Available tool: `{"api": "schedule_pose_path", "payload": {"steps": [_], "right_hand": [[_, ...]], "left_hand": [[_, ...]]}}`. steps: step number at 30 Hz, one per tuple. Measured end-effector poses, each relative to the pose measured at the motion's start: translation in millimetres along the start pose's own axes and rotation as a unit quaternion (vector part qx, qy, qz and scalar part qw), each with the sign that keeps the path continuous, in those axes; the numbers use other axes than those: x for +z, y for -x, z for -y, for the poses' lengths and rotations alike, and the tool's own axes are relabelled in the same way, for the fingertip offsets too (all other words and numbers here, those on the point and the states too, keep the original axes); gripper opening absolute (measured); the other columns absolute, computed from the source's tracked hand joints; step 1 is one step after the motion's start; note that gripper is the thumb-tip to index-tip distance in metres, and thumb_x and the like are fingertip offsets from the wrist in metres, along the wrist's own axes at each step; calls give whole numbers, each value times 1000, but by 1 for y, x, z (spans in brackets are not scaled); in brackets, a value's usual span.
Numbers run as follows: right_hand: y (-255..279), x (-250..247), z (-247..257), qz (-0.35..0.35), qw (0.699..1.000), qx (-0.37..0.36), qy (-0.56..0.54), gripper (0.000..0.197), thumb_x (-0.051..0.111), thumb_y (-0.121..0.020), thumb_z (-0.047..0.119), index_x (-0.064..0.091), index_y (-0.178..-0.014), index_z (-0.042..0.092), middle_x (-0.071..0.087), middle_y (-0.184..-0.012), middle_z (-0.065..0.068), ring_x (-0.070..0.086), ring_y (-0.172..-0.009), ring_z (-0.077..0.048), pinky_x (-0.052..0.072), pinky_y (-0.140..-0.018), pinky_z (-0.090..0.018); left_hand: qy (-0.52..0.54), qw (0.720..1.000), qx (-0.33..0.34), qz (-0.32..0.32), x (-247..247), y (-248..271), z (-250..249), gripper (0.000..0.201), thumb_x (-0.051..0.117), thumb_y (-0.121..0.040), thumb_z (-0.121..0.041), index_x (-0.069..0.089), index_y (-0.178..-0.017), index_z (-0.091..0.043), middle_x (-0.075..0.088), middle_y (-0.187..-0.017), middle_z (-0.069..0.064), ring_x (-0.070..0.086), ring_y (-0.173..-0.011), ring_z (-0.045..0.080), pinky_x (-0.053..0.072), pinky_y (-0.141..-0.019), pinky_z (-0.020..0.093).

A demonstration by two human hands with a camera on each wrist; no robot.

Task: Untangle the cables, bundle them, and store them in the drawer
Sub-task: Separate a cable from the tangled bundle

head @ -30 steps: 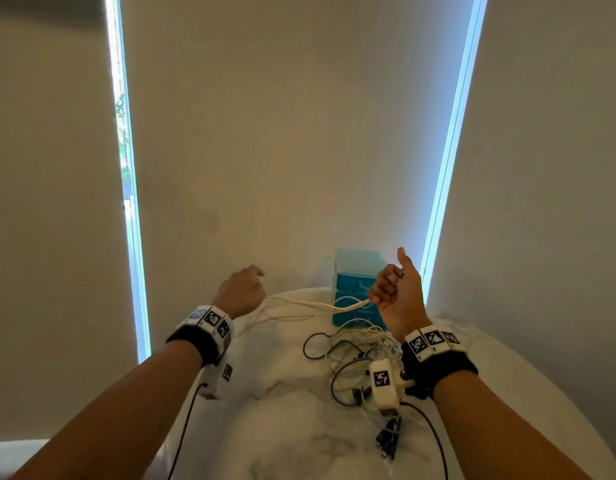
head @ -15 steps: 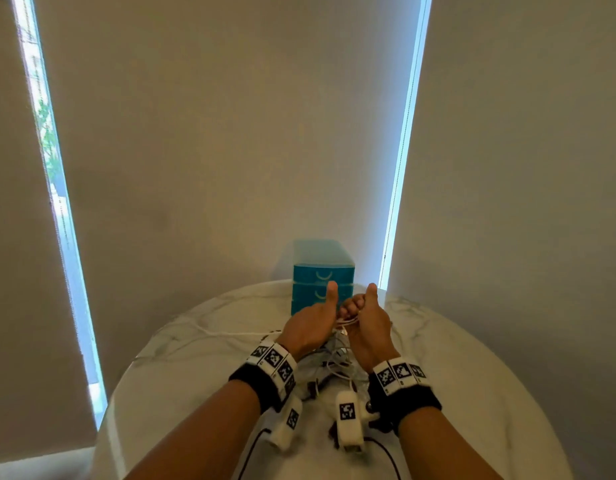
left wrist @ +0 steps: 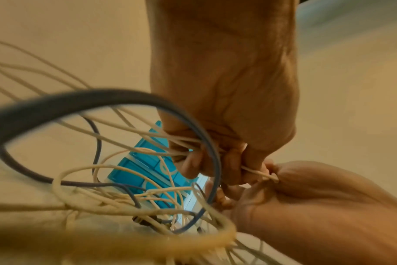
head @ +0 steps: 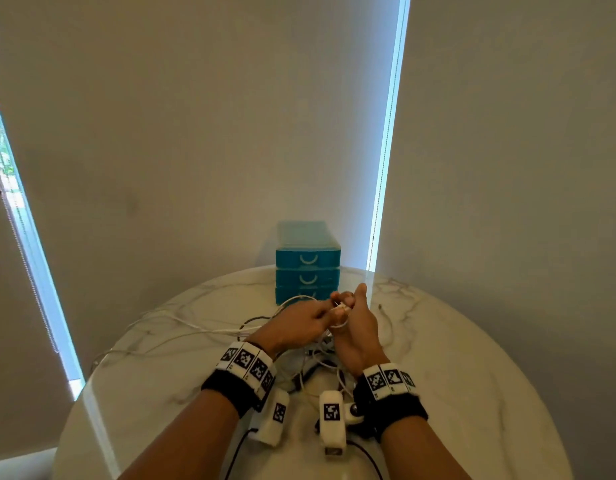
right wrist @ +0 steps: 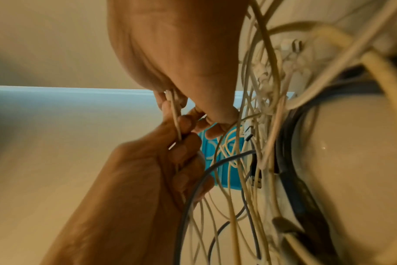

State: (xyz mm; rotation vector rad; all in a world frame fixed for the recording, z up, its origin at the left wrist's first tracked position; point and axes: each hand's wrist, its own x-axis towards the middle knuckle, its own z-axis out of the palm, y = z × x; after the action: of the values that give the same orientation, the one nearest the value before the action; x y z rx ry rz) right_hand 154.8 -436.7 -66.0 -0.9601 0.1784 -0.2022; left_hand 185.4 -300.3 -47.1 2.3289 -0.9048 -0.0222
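A thin white cable point(head: 340, 308) is pinched between both hands above the table, in front of the teal drawer unit point(head: 308, 261). My left hand point(head: 329, 312) grips it with curled fingers, as the left wrist view shows point(left wrist: 215, 166). My right hand point(head: 344, 301) holds the same cable point(right wrist: 176, 122) between thumb and fingers, thumb pointing up. The two hands touch. Below the wrists lies a tangle of white and dark cables point(head: 320, 362). One dark cable point(left wrist: 102, 96) loops around the left hand. All three drawers look closed.
The round white marble table point(head: 472, 375) stands against the wall. Slack white cable point(head: 181, 323) trails across its left half to the rim. A small dark plug point(head: 380, 306) lies to the right of my hands. Blinds with bright gaps hang behind.
My left hand swung right from the far left and now meets the right hand at the white cable. Its raised thumb has come down. The stretched cable has gone slack.
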Motion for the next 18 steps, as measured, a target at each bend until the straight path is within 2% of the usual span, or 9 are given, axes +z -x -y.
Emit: {"api": "schedule_pose_path", "payload": {"steps": [3,4,6,9,11,13,18], "right_hand": [[1,1,-2,45,998,-17,26,62,34,-111,60,75,-101,15,81,-111,-9,73,-114,-29,55,-100,-44],[2,2,0,52,998,-25,35,60,35,-112,58,76,-114,15,81,-114,-8,73,-116,-27,56,-98,-41],[4,3,6,65,994,-53,74,53,39,-112,55,74,-128,19,81,-119,-4,74,-116,-21,55,-94,-36],[7,0,11,70,979,-102,164,42,57,-106,53,69,-134,24,79,-121,-2,74,-113,-19,58,-90,-36],[11,-5,10,84,971,-120,187,36,71,-101,43,70,-133,27,79,-118,-6,75,-101,-19,61,-88,-35],[14,-9,13,93,966,-139,197,32,78,-98,31,73,-129,27,80,-113,-9,76,-94,-18,62,-86,-32],[18,-3,5,94,972,-140,161,38,81,-96,23,70,-131,15,82,-110,-9,80,-105,-23,63,-95,-36]], "left_hand": [[18,998,-13,-57,-5,3,9,45,38,-112,-54,70,-108,-22,75,-107,0,69,-99,17,55,-96,45],[19,996,-16,-89,-8,5,12,43,38,-113,-52,67,-100,-24,73,-97,-2,67,-91,17,56,-90,45],[29,988,-21,-151,-14,11,17,40,36,-114,-52,60,-92,-29,64,-83,-7,60,-78,13,51,-78,40],[48,979,-35,-193,-21,17,22,43,33,-114,-53,61,-97,-24,62,-81,-7,56,-74,8,43,-71,37],[51,977,-51,-202,-24,23,25,42,33,-114,-53,62,-100,-25,64,-84,-9,57,-76,4,42,-70,34],[62,974,-60,-209,-24,27,28,41,34,-113,-53,64,-101,-28,67,-87,-10,59,-77,4,42,-69,33],[74,978,-43,-188,-21,32,28,42,36,-113,-54,65,-100,-26,63,-78,-11,57,-72,6,42,-69,33]]}}
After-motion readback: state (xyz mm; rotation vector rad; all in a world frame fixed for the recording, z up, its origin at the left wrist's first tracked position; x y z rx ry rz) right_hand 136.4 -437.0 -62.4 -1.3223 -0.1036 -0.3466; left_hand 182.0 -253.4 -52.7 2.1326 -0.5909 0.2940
